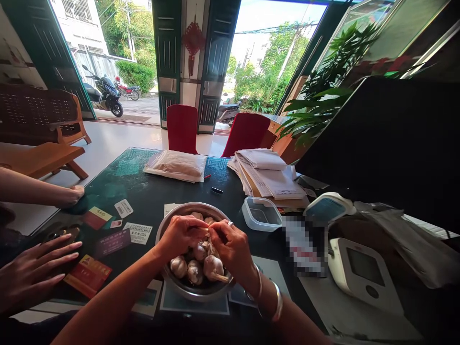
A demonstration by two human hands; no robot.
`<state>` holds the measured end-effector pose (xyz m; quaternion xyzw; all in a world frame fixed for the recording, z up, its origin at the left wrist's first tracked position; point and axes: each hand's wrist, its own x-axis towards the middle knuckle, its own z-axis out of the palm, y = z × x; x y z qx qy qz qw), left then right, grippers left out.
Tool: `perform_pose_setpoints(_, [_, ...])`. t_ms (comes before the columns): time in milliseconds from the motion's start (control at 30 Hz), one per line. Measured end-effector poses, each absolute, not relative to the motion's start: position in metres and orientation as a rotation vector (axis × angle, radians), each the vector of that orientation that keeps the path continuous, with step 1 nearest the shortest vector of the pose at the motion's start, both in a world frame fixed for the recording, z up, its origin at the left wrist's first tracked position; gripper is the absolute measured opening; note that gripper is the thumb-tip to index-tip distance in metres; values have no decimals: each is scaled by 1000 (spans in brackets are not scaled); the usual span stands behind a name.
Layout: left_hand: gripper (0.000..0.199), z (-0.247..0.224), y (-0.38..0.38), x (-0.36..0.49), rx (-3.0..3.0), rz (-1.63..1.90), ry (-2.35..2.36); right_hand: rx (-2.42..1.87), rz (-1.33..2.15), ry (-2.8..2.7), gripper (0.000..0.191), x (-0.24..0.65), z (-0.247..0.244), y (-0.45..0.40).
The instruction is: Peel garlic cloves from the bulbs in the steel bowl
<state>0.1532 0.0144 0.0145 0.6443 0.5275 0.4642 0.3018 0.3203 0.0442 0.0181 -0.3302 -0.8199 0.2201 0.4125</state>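
Note:
A round metal bowl (196, 294) full of whole garlic bulbs (212, 267) stands on the dark glass-topped table in front of me. Over it, my left hand (182, 233) and my right hand (230, 245) meet with their fingertips pinched together. Between them is a piece of garlic, mostly covered by the fingers; whether it is a clove or a bulb I cannot tell. On my right side I see a ring and silver bangles. To the right of the bowl sits a clear plastic container (261, 214) without a lid.
Another person's hand (39, 268) rests on the table at left, near cards and a red booklet (89, 275). Behind the bowl lie a wrapped package (176, 166), a pen (217, 190) and stacked papers (271, 175). A white device with a screen (364, 268) and a black monitor (384, 148) stand right.

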Motion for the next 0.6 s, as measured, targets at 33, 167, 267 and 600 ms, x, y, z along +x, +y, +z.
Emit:
perform_pose_setpoints(33, [20,13,15,153,1681,1231,1383,-844,558,-2057,13,320,18,44])
perform_pose_setpoints(167, [21,9,16,156,1566,1256,1309,-912,561,-2017,14,320,20,45])
perform_pose_setpoints(267, [18,13,15,159,1466,1299,1252,-938,544,-2007,14,319,20,47])
perform_pose_setpoints(600, [16,26,12,157,1550,1307,1265,-995,635,-1983,13,319,19,47])
